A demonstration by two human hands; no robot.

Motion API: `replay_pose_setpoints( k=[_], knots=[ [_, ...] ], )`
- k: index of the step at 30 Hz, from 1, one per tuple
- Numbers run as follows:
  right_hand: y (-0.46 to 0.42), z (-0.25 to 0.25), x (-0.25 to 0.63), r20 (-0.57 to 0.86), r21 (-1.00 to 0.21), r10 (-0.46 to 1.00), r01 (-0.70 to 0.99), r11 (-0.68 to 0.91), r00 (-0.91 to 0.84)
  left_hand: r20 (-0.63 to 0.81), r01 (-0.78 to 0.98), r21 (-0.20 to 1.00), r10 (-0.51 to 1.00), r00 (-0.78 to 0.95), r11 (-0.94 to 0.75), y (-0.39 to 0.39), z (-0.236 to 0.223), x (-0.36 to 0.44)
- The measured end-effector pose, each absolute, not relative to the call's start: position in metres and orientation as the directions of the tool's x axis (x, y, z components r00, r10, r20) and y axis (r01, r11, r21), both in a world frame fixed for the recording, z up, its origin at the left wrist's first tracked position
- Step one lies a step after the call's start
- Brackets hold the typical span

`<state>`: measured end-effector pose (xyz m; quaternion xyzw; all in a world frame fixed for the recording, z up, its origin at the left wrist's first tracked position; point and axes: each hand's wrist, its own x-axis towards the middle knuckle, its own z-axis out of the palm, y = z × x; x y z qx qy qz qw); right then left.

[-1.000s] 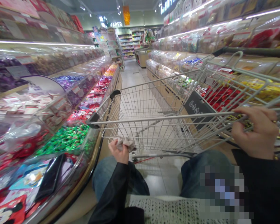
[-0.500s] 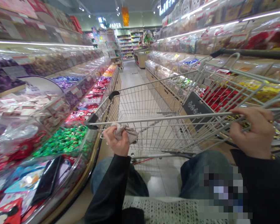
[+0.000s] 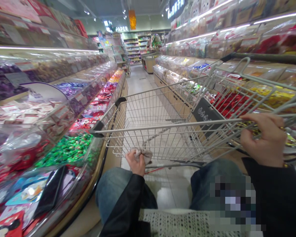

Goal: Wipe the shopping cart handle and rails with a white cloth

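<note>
A wire shopping cart [image 3: 162,128] stands sideways in front of me, with its basket end to the left and a dark handle bar [image 3: 268,58] at the upper right. In my left hand [image 3: 136,163] is a crumpled pale cloth [image 3: 146,155], pinched against the lower wires of the cart's near side. My right hand [image 3: 265,140] is closed around the upper rail of the cart on the right. A dark grey panel [image 3: 204,113] with round symbols sits inside the cart near the child-seat wires. Only floor shows through the basket.
Candy bins line the left side, with green wrapped sweets [image 3: 66,149] close to my left arm. A black flat object [image 3: 51,191] lies on packets there. More bins with red packets [image 3: 233,103] stand behind the cart. The tiled aisle [image 3: 140,84] runs to far shelves [image 3: 133,49].
My left hand has moved down and slightly right with the cloth, from the cart's top rail to its lower wires. My right hand stays on the rail, shifted very slightly left.
</note>
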<state>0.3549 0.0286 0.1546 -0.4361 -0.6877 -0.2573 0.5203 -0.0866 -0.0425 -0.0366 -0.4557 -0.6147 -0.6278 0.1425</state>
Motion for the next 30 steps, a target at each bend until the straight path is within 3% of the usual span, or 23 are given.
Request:
replay_pose_setpoints(
  k=[9, 12, 17, 22, 26, 30],
  knots=[
    [0.028, 0.154, 0.355, 0.940, -0.108, 0.334, 0.866, 0.488, -0.071, 0.889, 0.817, 0.455, 0.224, -0.399, -0.355, -0.021, 0.083, -0.059],
    [0.027, 0.155, 0.355, 0.937, -0.109, 0.341, 0.865, 0.490, -0.075, 0.889, 0.825, 0.453, 0.236, -0.392, -0.338, -0.020, 0.072, -0.058],
    [0.028, 0.157, 0.353, 0.950, -0.080, 0.301, 0.863, 0.499, -0.085, 0.840, 0.849, 0.470, 0.420, -0.345, -0.243, -0.033, -0.006, -0.070],
    [0.027, 0.159, 0.353, 0.949, -0.062, 0.297, 0.864, 0.501, -0.105, 0.845, 0.881, 0.405, 0.466, -0.261, -0.242, -0.050, -0.053, -0.072],
    [0.026, 0.160, 0.353, 0.940, -0.079, 0.327, 0.867, 0.493, -0.100, 0.896, 0.894, 0.315, 0.411, -0.168, -0.320, -0.049, -0.042, -0.064],
    [0.027, 0.159, 0.355, 0.945, -0.069, 0.309, 0.860, 0.505, -0.106, 0.941, 0.881, 0.203, 0.334, -0.055, -0.428, -0.030, 0.007, -0.045]
  ],
)
